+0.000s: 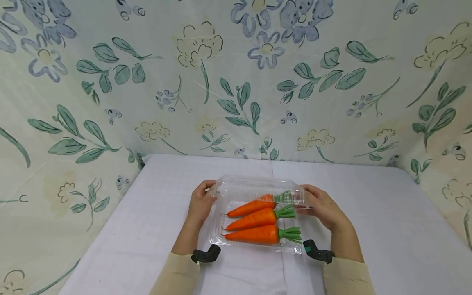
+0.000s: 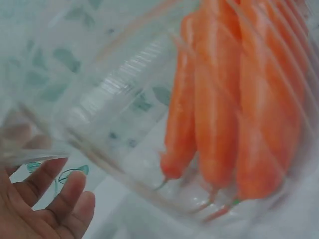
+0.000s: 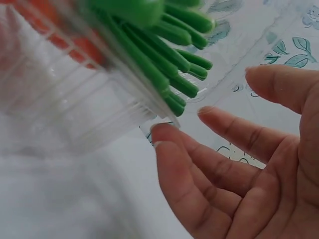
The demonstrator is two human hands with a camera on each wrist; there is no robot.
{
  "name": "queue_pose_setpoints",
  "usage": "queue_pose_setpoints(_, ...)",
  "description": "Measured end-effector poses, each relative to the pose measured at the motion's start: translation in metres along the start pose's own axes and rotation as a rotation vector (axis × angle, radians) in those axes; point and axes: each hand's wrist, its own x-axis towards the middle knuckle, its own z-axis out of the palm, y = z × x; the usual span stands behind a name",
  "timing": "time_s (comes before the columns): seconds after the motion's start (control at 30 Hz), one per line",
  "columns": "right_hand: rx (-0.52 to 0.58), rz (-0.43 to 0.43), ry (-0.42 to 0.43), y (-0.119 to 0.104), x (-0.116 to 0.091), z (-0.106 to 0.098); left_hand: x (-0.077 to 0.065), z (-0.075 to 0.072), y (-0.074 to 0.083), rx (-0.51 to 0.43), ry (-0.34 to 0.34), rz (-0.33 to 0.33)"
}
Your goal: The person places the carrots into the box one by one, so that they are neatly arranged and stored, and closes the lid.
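Note:
Three orange carrots (image 1: 251, 219) with green stem ends lie side by side in a clear plastic clamshell box (image 1: 254, 247). Its clear lid (image 1: 259, 186) stands tilted up over the back of the carrots. My left hand (image 1: 199, 203) pinches the lid's left edge; in the left wrist view a clear rim runs between the fingers (image 2: 75, 186), and the lower fingers are loosely bent. At the right side, my right hand (image 1: 327, 207) touches the box and lid with its fingertips. The right wrist view shows those fingers (image 3: 219, 159) spread, thumb apart, beside the green stems (image 3: 164, 64).
A white cloth (image 1: 380, 213) covers the table under the box. Behind and at both sides hangs a curtain (image 1: 228, 102) with flower and leaf prints. A small black camera (image 1: 206, 254) is worn on the left wrist, and another black camera (image 1: 318, 252) on the right.

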Motion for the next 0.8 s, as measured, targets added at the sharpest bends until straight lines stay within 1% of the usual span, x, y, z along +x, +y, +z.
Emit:
queue_pose_setpoints(0.03,-0.023,-0.001,-0.001,0.0,-0.002,-0.001,-0.001,-0.003,0.002,0.004,-0.02,-0.007)
queue_pose_setpoints(0.1,-0.069,0.02,-0.001,0.0,-0.004,-0.002,-0.003,-0.008,0.008,0.052,-0.056,-0.022)
queue_pose_setpoints(0.23,-0.148,0.083,-0.031,-0.003,-0.01,-0.004,-0.007,-0.02,0.018,0.154,-0.179,-0.076)
queue_pose_setpoints(0.37,-0.146,0.133,-0.106,-0.011,-0.019,-0.005,-0.01,-0.031,0.025,0.222,-0.305,-0.157)
queue_pose_setpoints(0.47,-0.14,0.14,-0.154,-0.018,-0.025,-0.006,-0.015,-0.037,0.033,0.272,-0.365,-0.203)
queue_pose_setpoints(0.53,-0.148,0.12,-0.165,-0.022,-0.028,-0.007,-0.017,-0.037,0.037,0.291,-0.384,-0.21)
queue_pose_setpoints(0.6,-0.17,0.09,-0.154,-0.024,-0.029,-0.006,-0.019,-0.036,0.042,0.302,-0.384,-0.2)
queue_pose_setpoints(0.7,-0.214,0.048,-0.107,-0.025,-0.028,-0.005,-0.02,-0.032,0.043,0.301,-0.359,-0.173)
queue_pose_setpoints(0.8,-0.237,0.026,-0.049,-0.024,-0.025,-0.002,-0.018,-0.025,0.041,0.279,-0.311,-0.155)
